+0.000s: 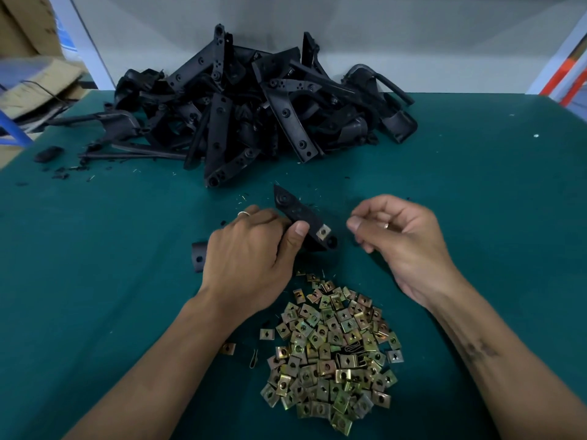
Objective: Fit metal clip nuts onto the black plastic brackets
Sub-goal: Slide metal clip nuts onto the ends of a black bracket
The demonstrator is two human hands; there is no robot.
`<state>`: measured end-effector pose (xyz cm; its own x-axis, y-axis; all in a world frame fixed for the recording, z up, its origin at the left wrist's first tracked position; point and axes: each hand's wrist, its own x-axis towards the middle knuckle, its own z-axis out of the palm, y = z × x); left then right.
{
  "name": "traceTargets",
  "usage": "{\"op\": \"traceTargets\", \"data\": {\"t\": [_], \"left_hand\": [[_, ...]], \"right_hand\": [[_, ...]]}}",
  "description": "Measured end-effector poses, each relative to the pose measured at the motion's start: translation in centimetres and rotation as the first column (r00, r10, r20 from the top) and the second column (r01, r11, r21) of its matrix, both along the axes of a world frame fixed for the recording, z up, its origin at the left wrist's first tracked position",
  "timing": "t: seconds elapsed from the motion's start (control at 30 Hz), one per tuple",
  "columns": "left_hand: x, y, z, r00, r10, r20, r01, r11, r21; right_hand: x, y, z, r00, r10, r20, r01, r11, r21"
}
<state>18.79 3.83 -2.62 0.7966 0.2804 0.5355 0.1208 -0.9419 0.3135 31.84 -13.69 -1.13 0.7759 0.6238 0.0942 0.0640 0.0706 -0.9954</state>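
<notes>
Green table (476, 192) — bracket heap (254, 103) far centre, clip nut pile (333, 354) near. Left hand (247, 258) grips a black bracket (301, 217) wearing one clip nut (323, 231); right hand (400, 236) just right of it — fingers curled, contents unclear.

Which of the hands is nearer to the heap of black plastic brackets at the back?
Left. The left hand lies just below the heap of black plastic brackets; the right hand is lower right of it, slightly farther.

My left hand (251, 249) covers the held bracket's (301, 217) middle; I cannot tell whether my curled right hand (403, 236) holds anything.
</notes>
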Motion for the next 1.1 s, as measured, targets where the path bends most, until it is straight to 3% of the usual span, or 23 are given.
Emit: {"op": "traceTargets", "data": {"t": [0.1,0.23,0.53,0.77,1.1], "left_hand": [[0.0,0.0,0.1,0.997,-0.062,0.034,0.062,0.998,-0.007],[0.0,0.0,0.2,0.99,-0.13,0.056,0.131,0.991,-0.003],[0.0,0.3,0.1,0.985,-0.172,0.026,0.173,0.984,-0.045],[0.1,0.1,0.1,0.983,-0.182,0.01,0.183,0.982,-0.044],[0.0,0.2,0.2,0.971,-0.239,0.023,0.238,0.971,0.013]], "right_hand": [[-0.4,0.7,0.0,0.982,-0.036,-0.184,0.071,0.979,0.192],[-1.5,1.5,0.0,0.98,-0.023,-0.199,0.07,0.97,0.233],[-2.3,1.7,0.7,0.97,0.078,-0.231,-0.02,0.969,0.245],[-2.6,2.3,0.3,0.987,-0.08,-0.136,0.096,0.988,0.117],[-3.1,2.5,1.0,0.987,-0.073,-0.143,0.092,0.987,0.129]]}}
